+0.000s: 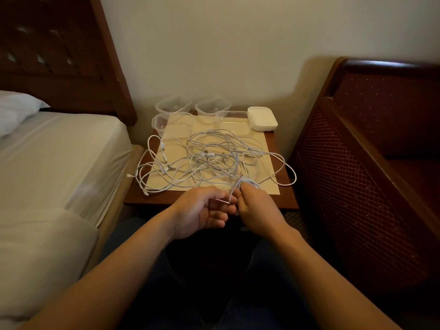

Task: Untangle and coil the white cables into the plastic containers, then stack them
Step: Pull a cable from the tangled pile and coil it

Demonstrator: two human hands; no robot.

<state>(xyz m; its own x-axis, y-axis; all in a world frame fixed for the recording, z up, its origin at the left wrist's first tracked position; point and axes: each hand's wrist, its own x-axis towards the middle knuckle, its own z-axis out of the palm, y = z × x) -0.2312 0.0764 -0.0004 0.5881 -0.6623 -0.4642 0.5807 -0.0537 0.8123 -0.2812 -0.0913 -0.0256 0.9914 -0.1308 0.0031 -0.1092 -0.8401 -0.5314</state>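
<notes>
Leftmost, a bed with white sheets (pixel 54 148) lies beside the small brown wooden table (pixel 283 198). On the table's pale paper mat (pixel 259 141) sprawls the tangle of thin white cables (pixel 209 158), with loops trailing over the left and right table edges. Three clear plastic containers (pixel 173 106) stand along the far edge, and a stack of white lids (pixel 262 118) sits at the far right corner. At the near edge, the left hand (pixel 202 210) pinches a cable strand in curled fingers. Touching it, the right hand (pixel 258 210) grips a small white cable coil (pixel 250 183). A dark red upholstered chair (pixel 371 163) stands at right.
</notes>
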